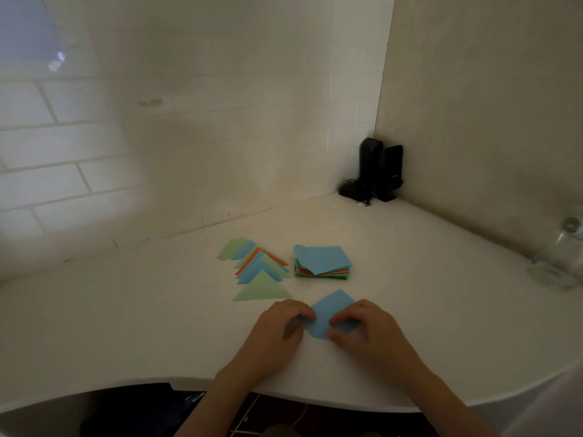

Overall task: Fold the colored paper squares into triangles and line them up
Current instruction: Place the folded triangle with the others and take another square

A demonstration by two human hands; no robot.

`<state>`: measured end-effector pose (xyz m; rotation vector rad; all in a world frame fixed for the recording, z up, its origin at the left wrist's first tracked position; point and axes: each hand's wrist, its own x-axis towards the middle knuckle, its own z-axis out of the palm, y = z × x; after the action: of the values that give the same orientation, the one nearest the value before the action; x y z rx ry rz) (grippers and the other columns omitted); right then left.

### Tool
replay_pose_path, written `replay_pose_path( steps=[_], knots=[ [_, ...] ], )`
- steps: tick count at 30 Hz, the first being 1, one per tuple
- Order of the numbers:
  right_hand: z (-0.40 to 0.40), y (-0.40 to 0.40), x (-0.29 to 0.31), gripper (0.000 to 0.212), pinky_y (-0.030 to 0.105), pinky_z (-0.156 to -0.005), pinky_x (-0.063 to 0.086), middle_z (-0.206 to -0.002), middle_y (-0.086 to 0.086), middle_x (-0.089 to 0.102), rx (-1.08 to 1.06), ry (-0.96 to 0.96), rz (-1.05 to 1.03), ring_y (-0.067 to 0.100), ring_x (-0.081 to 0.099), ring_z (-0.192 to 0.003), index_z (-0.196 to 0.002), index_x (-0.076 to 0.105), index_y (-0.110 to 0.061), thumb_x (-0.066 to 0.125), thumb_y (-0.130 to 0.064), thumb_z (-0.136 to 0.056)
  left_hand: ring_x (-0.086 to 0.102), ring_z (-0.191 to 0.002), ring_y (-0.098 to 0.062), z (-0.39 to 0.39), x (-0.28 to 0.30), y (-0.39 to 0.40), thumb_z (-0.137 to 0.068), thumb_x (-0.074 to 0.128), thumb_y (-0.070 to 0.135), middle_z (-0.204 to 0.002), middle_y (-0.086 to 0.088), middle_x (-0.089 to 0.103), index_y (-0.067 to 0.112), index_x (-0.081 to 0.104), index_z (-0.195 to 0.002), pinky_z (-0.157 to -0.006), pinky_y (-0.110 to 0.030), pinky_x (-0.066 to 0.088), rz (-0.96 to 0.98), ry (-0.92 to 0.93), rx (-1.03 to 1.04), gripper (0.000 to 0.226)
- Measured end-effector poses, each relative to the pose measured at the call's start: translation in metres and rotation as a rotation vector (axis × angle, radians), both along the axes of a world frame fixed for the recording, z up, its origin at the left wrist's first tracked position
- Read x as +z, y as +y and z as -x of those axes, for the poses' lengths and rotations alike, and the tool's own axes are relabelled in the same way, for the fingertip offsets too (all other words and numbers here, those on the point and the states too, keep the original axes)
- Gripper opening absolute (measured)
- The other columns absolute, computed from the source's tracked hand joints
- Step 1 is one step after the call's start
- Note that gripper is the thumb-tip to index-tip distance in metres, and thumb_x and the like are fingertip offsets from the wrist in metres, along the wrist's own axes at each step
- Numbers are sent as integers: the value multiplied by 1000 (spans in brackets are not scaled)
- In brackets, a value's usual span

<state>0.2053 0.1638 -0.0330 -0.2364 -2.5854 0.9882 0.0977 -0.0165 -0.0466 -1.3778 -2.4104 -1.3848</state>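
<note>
A blue paper square (328,313) lies on the white counter (126,326) between my hands, turned like a diamond. My left hand (277,329) pinches its left corner with curled fingers. My right hand (369,329) pinches its right side, with thumb and fingers on the paper. Beyond them, a row of folded triangles (258,269) in green, blue and orange overlaps toward me; its nearest one is a green triangle (263,291). To the right of that row sits a stack of unfolded squares (321,263) with a blue sheet on top.
Black objects with a cable (375,175) stand in the far corner where the tiled wall meets the side wall. A clear glass object (558,260) sits at the right edge. The counter's curved front edge runs just below my wrists.
</note>
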Motion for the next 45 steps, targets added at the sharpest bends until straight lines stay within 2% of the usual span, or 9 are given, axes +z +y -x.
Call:
replay_pose_path(
  steps=[3,5,12,16,21,25,36,41,45],
  knots=[
    [2,-7,-4,28,27,-80,39,-89,-24,51,-35,-31,-123,-2,51,-90,-75,58,-48,45,-69,-64,50,-103,5,-3,5,-3,-72,53,31,-108,16,57,28,59,-107,-91,-7,34,77,4,-9,36],
    [3,-7,-3,14,31,-82,38,-88,-23,50,-35,-24,-139,0,51,-89,-76,57,-46,55,-59,-74,46,-106,8,-5,8,-3,-70,57,37,-111,24,51,34,53,-112,-93,-7,32,114,32,-9,42],
    [9,10,7,6,33,-89,41,-100,-19,52,115,-97,-105,3,53,-97,-86,60,-36,62,-31,-88,48,-101,-13,-11,18,4,-77,49,35,-112,8,58,23,58,-115,-88,-28,40,239,253,-3,41],
    [10,18,16,7,17,-87,42,-103,-8,60,178,-119,-81,5,57,-96,-93,65,-20,61,-23,-90,53,-84,-19,-9,19,12,-84,49,25,-96,4,62,21,64,-100,-69,-36,50,279,391,26,22],
    [0,22,12,18,8,-79,40,-93,-12,64,159,0,-100,-1,56,-91,-87,66,-23,65,-37,-76,57,-72,-16,-18,20,17,-80,53,23,-80,3,60,20,65,-82,-60,-26,46,257,455,51,12],
    [-11,20,8,19,9,-80,43,-93,-14,67,204,31,-137,-5,60,-88,-83,71,-23,59,-38,-82,55,-89,-16,-27,21,16,-85,59,24,-94,-3,61,12,68,-90,-76,-20,37,242,284,65,15],
    [-16,9,-3,29,2,-76,38,-88,-24,59,64,107,-114,-9,57,-84,-68,68,-27,61,-55,-69,41,-92,-12,-19,16,18,-80,66,48,-92,4,49,14,65,-85,-78,-20,34,294,47,232,34],
    [-8,3,-6,34,20,-67,46,-80,-17,58,-47,167,-150,-2,57,-73,-60,64,-27,58,-58,-71,36,-87,-15,-25,14,25,-66,33,76,-85,2,43,17,63,-73,-82,-29,38,354,113,331,67],
    [-6,1,-6,31,29,-65,49,-81,-16,53,-88,124,-196,2,55,-75,-59,58,-31,57,-61,-68,33,-87,-13,-23,13,27,-75,56,67,-83,4,39,19,61,-72,-80,-25,34,360,133,355,48]
  ],
)
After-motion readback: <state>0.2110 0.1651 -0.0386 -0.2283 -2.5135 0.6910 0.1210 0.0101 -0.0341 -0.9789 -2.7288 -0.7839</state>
